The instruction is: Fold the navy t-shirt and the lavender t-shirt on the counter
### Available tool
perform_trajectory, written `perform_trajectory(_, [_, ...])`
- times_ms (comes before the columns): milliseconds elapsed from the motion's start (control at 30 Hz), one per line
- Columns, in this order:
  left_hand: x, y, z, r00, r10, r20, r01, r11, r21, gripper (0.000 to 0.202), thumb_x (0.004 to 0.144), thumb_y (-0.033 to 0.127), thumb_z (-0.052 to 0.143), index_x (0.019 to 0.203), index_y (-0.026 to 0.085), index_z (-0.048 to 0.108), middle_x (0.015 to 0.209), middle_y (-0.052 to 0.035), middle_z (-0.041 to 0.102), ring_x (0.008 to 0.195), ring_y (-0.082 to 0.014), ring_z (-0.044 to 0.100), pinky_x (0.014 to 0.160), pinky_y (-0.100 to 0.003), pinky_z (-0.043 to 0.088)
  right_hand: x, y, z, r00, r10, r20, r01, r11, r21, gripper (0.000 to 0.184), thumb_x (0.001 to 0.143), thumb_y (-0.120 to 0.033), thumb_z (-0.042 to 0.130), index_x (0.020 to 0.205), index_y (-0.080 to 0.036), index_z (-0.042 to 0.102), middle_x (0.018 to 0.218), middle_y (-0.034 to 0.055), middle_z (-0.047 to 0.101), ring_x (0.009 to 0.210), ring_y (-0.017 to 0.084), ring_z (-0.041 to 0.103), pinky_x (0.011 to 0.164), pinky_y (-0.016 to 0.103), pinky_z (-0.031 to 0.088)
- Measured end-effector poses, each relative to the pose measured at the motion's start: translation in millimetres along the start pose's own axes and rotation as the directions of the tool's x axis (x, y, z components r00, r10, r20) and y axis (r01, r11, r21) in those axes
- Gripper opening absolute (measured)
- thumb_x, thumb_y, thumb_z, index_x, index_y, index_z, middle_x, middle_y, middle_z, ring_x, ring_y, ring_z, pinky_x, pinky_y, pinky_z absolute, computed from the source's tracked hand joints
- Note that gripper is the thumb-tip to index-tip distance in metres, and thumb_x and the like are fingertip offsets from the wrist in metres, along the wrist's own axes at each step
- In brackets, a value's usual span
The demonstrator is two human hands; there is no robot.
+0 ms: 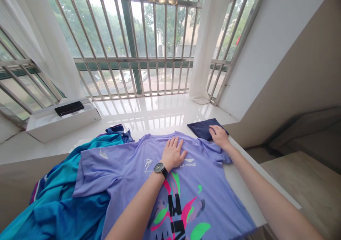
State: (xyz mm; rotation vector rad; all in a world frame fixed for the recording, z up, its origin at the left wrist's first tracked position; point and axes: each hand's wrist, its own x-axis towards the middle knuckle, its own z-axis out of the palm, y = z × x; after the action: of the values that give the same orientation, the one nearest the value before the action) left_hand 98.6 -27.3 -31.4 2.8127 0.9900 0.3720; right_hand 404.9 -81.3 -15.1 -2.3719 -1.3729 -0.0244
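Observation:
A purple T-shirt (210, 193) with a bright printed design lies spread face up on the white sill. My left hand (172, 153), with a watch (159, 168) on its wrist, rests flat on the upper chest of the shirt, fingers spread. Over at the right, my right hand (218, 137) lies with its fingers on a folded dark navy cloth (201, 128), just beyond the shirt's right sleeve. Its fingers look loosely extended and do not grip. Part of the cloth is hidden beneath that hand.
Teal and blue garments (61, 186) are heaped at the left, partly under the T-shirt. A white box (66, 121) with a black phone-like object (69, 108) on it stands at the back left. Behind the white sill (149, 108) are a barred window and white curtains (201, 73).

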Motion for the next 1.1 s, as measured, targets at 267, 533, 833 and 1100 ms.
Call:
perform_trajectory(267, [-0.6, 1.3, -1.1, 1.000, -0.008, 0.014, 0.008, 1.000, 0.000, 0.065, 0.097, 0.057, 0.026, 0.150, 0.020, 0.034, 0.158, -0.0107, 0.028, 0.146, -0.0278, 0.022, 0.120, -0.045, 0.017, -54.7, 52.7, -20.9, 0.994, 0.100, 0.050, -0.100, 0.995, 0.014, 0.049, 0.080, -0.056, 0.055, 0.107, -0.018, 0.071, 0.091, 0.0105, 0.071, 0.088, 0.027, 0.067, 0.080, 0.035, 0.053])
perform_trajectory(533, [-12.8, 1.7, -0.3, 0.999, -0.023, -0.026, 0.023, 1.000, -0.006, 0.064, 0.097, 0.055, 0.028, 0.150, 0.019, 0.035, 0.158, -0.0102, 0.030, 0.146, -0.0277, 0.023, 0.119, -0.045, 0.018, -62.8, 52.7, -16.7, 0.958, -0.225, 0.177, 0.168, 0.943, 0.287, 0.052, 0.070, -0.022, 0.054, 0.119, -0.022, 0.070, 0.120, 0.0117, 0.062, 0.101, 0.024, 0.063, 0.092, 0.037, 0.049])
perform_trajectory(833, [-10.5, 0.4, -2.9, 0.999, -0.036, 0.025, 0.037, 0.998, -0.054, 0.066, 0.095, 0.055, 0.032, 0.150, 0.018, 0.035, 0.158, -0.0120, 0.028, 0.147, -0.0294, 0.021, 0.119, -0.048, 0.015, -70.8, 40.9, -25.2, 0.979, -0.203, -0.007, 0.197, 0.940, 0.280, 0.021, 0.069, -0.041, 0.063, 0.072, -0.025, 0.075, 0.109, 0.0089, 0.070, 0.104, 0.029, 0.062, 0.101, 0.046, 0.041])
perform_trajectory(1100, [15.5, 10.9, -20.8, 0.998, -0.061, -0.011, 0.060, 0.996, -0.067, 0.050, 0.095, 0.045, 0.040, 0.127, 0.011, 0.056, 0.141, -0.0203, 0.048, 0.138, -0.0361, 0.032, 0.114, -0.057, 0.019, -57.7, 39.4, -63.2, 0.975, 0.154, -0.159, -0.095, 0.939, 0.331, 0.039, 0.085, -0.044, 0.034, 0.085, -0.019, 0.063, 0.070, 0.0058, 0.067, 0.068, 0.022, 0.062, 0.063, 0.033, 0.049])
